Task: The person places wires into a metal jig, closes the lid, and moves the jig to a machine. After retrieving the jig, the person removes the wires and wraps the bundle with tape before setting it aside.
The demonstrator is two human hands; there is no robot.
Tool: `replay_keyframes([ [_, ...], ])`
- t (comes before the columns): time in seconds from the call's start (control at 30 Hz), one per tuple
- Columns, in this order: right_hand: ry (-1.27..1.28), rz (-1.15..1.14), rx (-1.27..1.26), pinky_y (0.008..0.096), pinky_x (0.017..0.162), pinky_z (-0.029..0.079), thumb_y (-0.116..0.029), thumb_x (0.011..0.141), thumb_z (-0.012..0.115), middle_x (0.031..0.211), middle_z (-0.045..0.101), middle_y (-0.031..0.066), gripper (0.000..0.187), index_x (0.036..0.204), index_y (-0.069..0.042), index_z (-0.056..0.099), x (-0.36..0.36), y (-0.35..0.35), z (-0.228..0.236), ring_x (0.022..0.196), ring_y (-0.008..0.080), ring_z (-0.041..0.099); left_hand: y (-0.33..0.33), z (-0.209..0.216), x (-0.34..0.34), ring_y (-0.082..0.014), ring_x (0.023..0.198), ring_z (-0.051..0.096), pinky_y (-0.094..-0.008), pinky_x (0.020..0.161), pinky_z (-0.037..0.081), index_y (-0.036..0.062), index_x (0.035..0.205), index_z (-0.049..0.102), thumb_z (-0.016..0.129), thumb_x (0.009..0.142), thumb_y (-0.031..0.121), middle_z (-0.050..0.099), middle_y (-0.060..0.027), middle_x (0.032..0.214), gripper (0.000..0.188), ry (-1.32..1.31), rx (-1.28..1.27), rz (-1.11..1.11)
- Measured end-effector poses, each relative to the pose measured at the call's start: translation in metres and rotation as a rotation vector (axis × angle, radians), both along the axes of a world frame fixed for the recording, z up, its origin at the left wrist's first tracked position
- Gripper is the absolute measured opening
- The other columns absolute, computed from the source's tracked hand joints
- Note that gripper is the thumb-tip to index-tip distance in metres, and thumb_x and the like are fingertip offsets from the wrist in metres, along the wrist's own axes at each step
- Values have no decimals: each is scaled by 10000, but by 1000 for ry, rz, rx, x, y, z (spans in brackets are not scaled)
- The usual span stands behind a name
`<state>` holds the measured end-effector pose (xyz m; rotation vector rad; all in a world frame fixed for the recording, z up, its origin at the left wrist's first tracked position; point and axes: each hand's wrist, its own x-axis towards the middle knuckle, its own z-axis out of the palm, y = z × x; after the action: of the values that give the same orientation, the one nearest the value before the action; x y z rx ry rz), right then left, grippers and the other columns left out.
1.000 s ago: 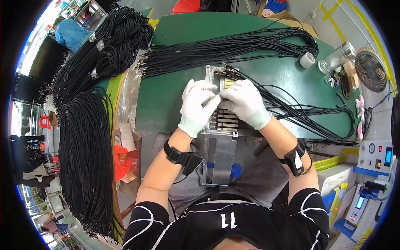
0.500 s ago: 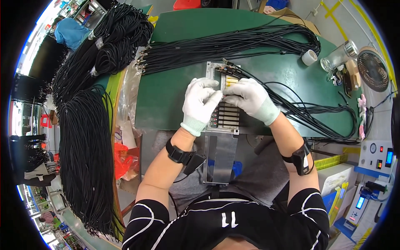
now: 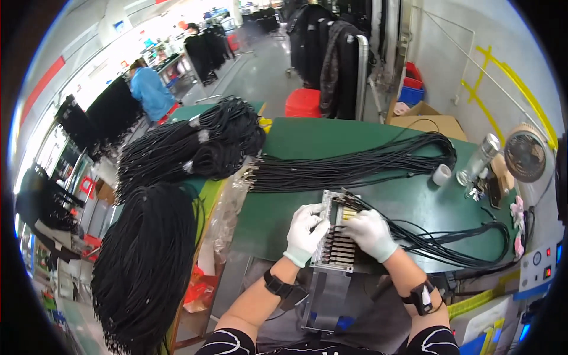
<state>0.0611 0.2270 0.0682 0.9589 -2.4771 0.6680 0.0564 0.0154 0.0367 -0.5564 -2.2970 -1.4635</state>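
Note:
A metal slotted fixture (image 3: 349,267) stands at the near edge of the green table, with a row of cable ends (image 3: 340,249) lying in its parallel slots. My left hand (image 3: 306,234), in a white glove, has its fingers curled together against the fixture's left rail; whatever they pinch is hidden. Over the slots, my gloved right hand (image 3: 371,235) is closed, slightly blurred, and its fingertips cover what they hold. Just above it, yellow pieces (image 3: 349,213) show inside the fixture. Black cables (image 3: 414,232) run from the fixture's upper end out to the right.
A long bundle of black cables (image 3: 343,168) crosses the green table (image 3: 284,219). Larger cable bundles (image 3: 148,254) hang at the left. At the right are a white roll (image 3: 441,175), a glass bottle (image 3: 478,160) and a fan (image 3: 525,152). Beyond, a person in blue (image 3: 152,92) is apart.
The view has tilted up, showing more of the room. Both hands remain at the fixture; the left hand now sits against its left rail, farther from the right hand, which stays over the slots.

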Motion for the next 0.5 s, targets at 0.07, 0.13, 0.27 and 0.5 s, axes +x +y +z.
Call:
replay_keyframes([
  [0.07, -89, -75, -144, 373, 725, 451, -226, 754, 766, 768, 665, 27, 149, 868, -152, 707, -7, 25, -17, 766, 249, 623, 4, 2, -6, -290, 1091, 586, -393, 977, 441, 32, 763, 700, 704, 827, 118, 671, -117, 1168, 108, -58, 113, 35],
  [0.13, -95, -74, -141, 376, 727, 452, -222, 750, 766, 767, 664, 28, 146, 867, -152, 712, -5, 20, -5, 766, 253, 621, -1, 3, -7, -269, 1104, 582, -376, 964, 445, 41, 781, 714, 696, 843, 110, 670, -110, 1177, 94, -94, 172, 62],
  [0.27, -82, -128, -71, 377, 742, 456, -190, 736, 771, 777, 673, 28, 145, 865, -144, 726, -4, 21, 8, 779, 257, 614, -7, 1, -11, -270, 1051, 615, -383, 936, 470, 37, 858, 725, 712, 842, 136, 687, -109, 1143, 101, -27, -22, 160],
  [0.5, -59, -108, -91, 379, 774, 456, -137, 762, 751, 825, 684, 34, 121, 879, -129, 723, -19, 32, 5, 811, 272, 592, -7, -1, -24, -319, 982, 653, -494, 990, 427, 99, 913, 727, 652, 895, 293, 726, -96, 1011, 210, 25, -103, 147],
])
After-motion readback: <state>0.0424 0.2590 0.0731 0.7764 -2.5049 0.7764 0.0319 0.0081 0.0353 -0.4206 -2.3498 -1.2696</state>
